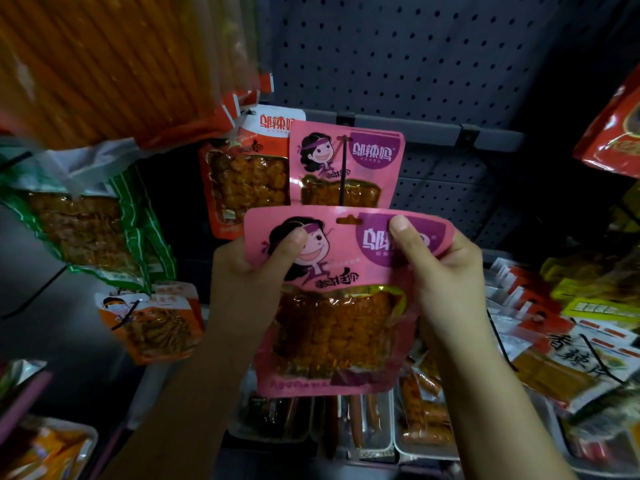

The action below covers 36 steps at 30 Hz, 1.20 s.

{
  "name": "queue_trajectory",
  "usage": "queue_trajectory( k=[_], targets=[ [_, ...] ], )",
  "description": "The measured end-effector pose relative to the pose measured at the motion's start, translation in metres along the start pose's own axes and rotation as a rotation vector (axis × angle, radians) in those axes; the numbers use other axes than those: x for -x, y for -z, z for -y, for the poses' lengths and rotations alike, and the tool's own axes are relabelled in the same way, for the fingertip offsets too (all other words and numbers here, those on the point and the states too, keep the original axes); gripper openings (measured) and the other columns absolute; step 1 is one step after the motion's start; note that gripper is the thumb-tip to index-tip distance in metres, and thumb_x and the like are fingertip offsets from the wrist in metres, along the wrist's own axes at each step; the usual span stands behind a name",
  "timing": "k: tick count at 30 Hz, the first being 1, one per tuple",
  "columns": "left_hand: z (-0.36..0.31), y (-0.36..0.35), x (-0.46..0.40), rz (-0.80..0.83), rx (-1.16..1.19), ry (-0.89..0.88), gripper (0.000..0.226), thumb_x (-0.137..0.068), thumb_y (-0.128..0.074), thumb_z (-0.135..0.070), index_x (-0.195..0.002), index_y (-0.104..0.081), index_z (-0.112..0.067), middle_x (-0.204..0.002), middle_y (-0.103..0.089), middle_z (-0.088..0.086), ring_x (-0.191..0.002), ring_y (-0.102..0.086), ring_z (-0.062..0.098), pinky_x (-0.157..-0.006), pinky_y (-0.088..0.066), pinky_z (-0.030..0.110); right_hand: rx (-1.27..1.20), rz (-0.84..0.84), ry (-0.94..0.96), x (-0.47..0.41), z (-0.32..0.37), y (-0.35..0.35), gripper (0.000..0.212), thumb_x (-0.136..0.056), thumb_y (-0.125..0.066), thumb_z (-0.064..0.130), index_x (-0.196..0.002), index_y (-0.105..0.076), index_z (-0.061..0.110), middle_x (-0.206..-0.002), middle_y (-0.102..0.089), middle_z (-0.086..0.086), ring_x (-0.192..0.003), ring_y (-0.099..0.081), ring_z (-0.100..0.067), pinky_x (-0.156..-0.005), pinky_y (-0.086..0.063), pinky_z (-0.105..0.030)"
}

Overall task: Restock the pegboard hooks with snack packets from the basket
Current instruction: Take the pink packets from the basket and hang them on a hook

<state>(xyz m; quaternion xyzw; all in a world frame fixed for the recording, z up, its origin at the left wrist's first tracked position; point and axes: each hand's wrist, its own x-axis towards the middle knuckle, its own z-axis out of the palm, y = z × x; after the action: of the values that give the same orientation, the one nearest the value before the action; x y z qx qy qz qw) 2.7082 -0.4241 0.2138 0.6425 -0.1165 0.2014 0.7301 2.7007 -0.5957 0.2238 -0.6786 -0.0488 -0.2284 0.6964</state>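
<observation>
Both hands pinch one pink snack packet (332,303) by its top corners, left hand (249,271) and right hand (446,275) thumbs in front. It hangs upright, long axis vertical, hang-hole uppermost, just below the pink packet on the hook (346,164) against the pegboard (398,53).

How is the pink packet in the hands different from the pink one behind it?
The held packet is off the hook, gripped at its top corners by the left hand and right hand. The hanging packet is on a hook, untouched and partly hidden. Both share the same pink design.
</observation>
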Motion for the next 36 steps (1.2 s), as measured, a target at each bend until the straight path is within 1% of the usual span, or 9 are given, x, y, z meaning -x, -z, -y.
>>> queue_trajectory(
  k=[7, 11, 15, 21, 24, 28, 31, 33, 36],
  targets=[
    [0.006, 0.001, -0.003, -0.034, -0.009, 0.104, 0.017, -0.085, -0.064, -0.016, -0.080, -0.069, -0.030, -0.078, -0.075, -0.010, -0.076, -0.071, 0.007, -0.060, -0.053, 0.014, 0.045, -0.023, -0.065, -0.005, -0.004, -0.006, 0.012, -0.086, -0.068, 0.025, -0.076, -0.072, 0.020, -0.078, -0.076, -0.002, -0.076, -0.073, -0.018, -0.071, -0.060, -0.033],
    [0.006, 0.002, -0.004, -0.043, -0.002, 0.101, 0.027, -0.085, -0.064, -0.015, -0.070, -0.072, -0.036, -0.076, -0.075, -0.010, -0.075, -0.071, 0.008, -0.060, -0.054, 0.015, 0.033, -0.012, -0.049, -0.006, -0.005, -0.007, 0.012, -0.086, -0.068, 0.025, -0.075, -0.073, 0.024, -0.078, -0.076, -0.002, -0.077, -0.073, -0.020, -0.074, -0.060, -0.040],
    [0.007, 0.003, -0.010, -0.067, 0.002, 0.103, 0.025, -0.085, -0.065, -0.016, -0.074, -0.073, -0.037, -0.083, -0.075, -0.003, -0.080, -0.072, 0.014, -0.066, -0.058, 0.026, 0.022, -0.015, -0.036, -0.012, -0.004, -0.009, 0.013, -0.086, -0.068, 0.024, -0.074, -0.073, 0.024, -0.078, -0.076, -0.003, -0.080, -0.072, -0.024, -0.078, -0.059, -0.046],
    [0.020, 0.003, -0.015, -0.038, -0.002, 0.182, 0.019, -0.086, -0.066, -0.021, -0.075, -0.074, -0.035, -0.082, -0.076, -0.004, -0.079, -0.073, 0.014, -0.062, -0.057, 0.023, 0.038, -0.024, -0.084, -0.014, -0.008, -0.009, 0.013, -0.087, -0.067, 0.023, -0.074, -0.071, 0.020, -0.081, -0.076, -0.010, -0.084, -0.072, -0.033, -0.079, -0.058, -0.051],
    [0.028, 0.002, -0.023, -0.034, -0.006, 0.171, 0.014, -0.084, -0.067, -0.024, -0.076, -0.072, -0.033, -0.081, -0.075, -0.007, -0.079, -0.072, 0.011, -0.062, -0.056, 0.020, 0.052, -0.012, -0.081, -0.019, -0.011, -0.008, 0.011, -0.087, -0.067, 0.023, -0.078, -0.071, 0.018, -0.082, -0.076, -0.008, -0.083, -0.072, -0.028, -0.078, -0.059, -0.043],
    [0.037, 0.003, -0.036, 0.017, -0.057, 0.124, 0.006, -0.074, -0.066, -0.043, -0.072, -0.071, -0.045, -0.078, -0.074, -0.015, -0.078, -0.070, 0.005, -0.064, -0.054, 0.017, 0.047, 0.007, -0.093, -0.029, -0.019, -0.009, 0.010, -0.088, -0.066, 0.024, -0.081, -0.072, 0.019, -0.079, -0.076, 0.000, -0.077, -0.073, -0.017, -0.070, -0.059, -0.029],
    [0.045, 0.000, -0.054, 0.008, -0.056, 0.085, 0.014, -0.081, -0.069, -0.032, -0.072, -0.072, -0.042, -0.076, -0.073, -0.017, -0.077, -0.070, 0.001, -0.062, -0.052, 0.013, 0.067, 0.022, -0.117, -0.036, -0.032, -0.004, 0.007, -0.087, -0.067, 0.024, -0.083, -0.072, 0.022, -0.084, -0.076, -0.002, -0.078, -0.070, -0.018, -0.072, -0.057, -0.035],
    [0.053, -0.003, -0.068, -0.008, -0.029, 0.102, 0.010, -0.082, -0.071, -0.026, -0.077, -0.072, -0.035, -0.081, -0.075, -0.012, -0.080, -0.071, 0.006, -0.065, -0.054, 0.018, 0.120, 0.035, -0.148, -0.042, -0.043, 0.002, 0.005, -0.088, -0.066, 0.022, -0.088, -0.071, 0.022, -0.085, -0.075, -0.004, -0.077, -0.069, -0.021, -0.070, -0.056, -0.036],
    [0.068, -0.006, -0.090, 0.016, 0.011, 0.148, 0.011, -0.083, -0.070, -0.021, -0.090, -0.069, -0.029, -0.096, -0.075, -0.003, -0.093, -0.070, 0.014, -0.080, -0.056, 0.031, 0.181, 0.018, -0.202, -0.053, -0.059, 0.007, 0.007, -0.090, -0.063, 0.020, -0.086, -0.069, 0.017, -0.079, -0.069, -0.006, -0.068, -0.063, -0.022, -0.061, -0.054, -0.031]
  ],
)
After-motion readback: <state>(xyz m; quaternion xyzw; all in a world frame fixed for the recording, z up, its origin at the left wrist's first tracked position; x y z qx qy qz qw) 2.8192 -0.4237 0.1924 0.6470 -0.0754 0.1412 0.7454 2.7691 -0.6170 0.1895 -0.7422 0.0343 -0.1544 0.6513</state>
